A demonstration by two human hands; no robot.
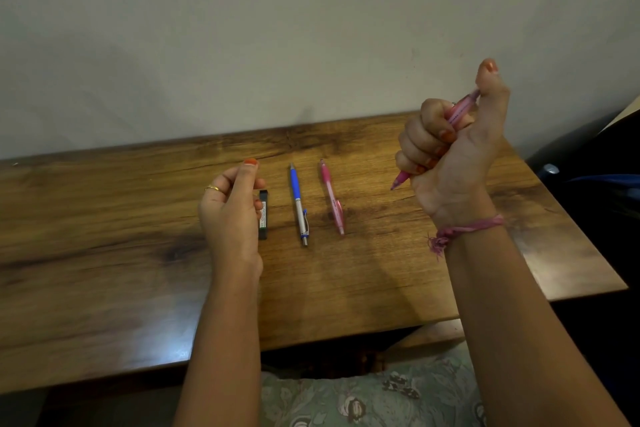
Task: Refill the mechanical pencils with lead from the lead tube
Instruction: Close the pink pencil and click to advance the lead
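Observation:
My right hand is raised above the table's right side, fist closed around a pink mechanical pencil; its tip pokes out below the fist, pointing down-left, and my thumb rests by its top end. My left hand hovers just left of the black lead tube, fingers loosely curled, holding nothing. The tube lies flat on the wooden table. A blue and silver mechanical pencil and a second pink pencil lie side by side to the right of the tube.
A plain wall rises behind the table's far edge. Dark objects, one blue, sit beyond the table's right edge. My lap in a floral fabric shows below the near edge.

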